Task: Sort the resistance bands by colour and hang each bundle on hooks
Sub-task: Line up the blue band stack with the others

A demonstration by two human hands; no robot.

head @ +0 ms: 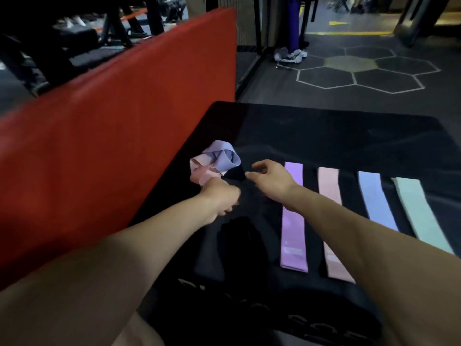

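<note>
On a black mat (pixel 336 131) lie several flat resistance bands side by side: a purple band (pixel 293 218), a pink band (pixel 330 193), a light blue band (pixel 378 201) and a pale mint band (pixel 419 216). My left hand (pixel 220 198) is closed around a tangled bunch of bands, with a lavender-blue band (pixel 223 156) and a pink band (pixel 199 171) sticking out above the fist. My right hand (pixel 270 176) hovers just right of the bunch, fingers apart and holding nothing, partly over the top of the purple band.
A red padded wall (pixel 112 126) runs along the mat's left side. Beyond the mat is dark gym flooring with hexagon markings (pixel 354 71). A pile of cloth (pixel 290 56) lies by a purple post at the back. Dark equipment frames stand at the far left.
</note>
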